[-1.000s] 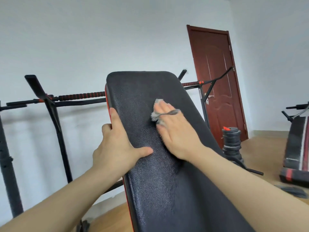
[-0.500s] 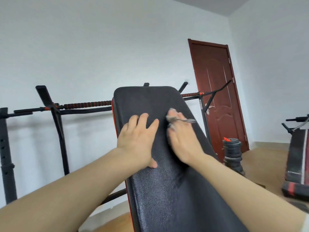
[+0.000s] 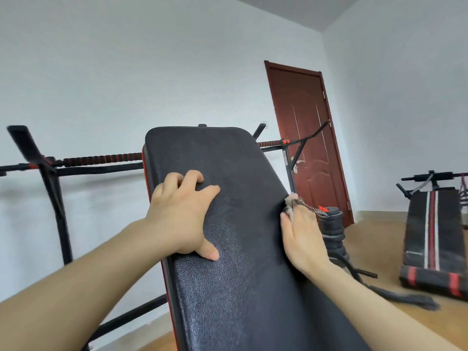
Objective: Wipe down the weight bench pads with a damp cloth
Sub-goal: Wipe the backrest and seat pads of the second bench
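A black inclined bench pad [image 3: 243,262] with a red side edge rises in front of me. My left hand [image 3: 184,214] lies flat on its upper left part, fingers spread, thumb pointing down the pad. My right hand [image 3: 302,239] presses against the pad's right edge and holds a small grey cloth [image 3: 293,202] under its fingertips. Most of the cloth is hidden by the fingers; a frayed strip sticks out to the right.
A black rack with a red-and-black bar [image 3: 101,158] stands behind the pad against the white wall. A stack of weight plates [image 3: 331,234] sits by the dark red door [image 3: 306,138]. A second striped bench [image 3: 433,239] stands at the right on the wooden floor.
My right hand slid the cloth from the pad's middle to its right edge. My left hand moved from gripping the left edge onto the pad's face.
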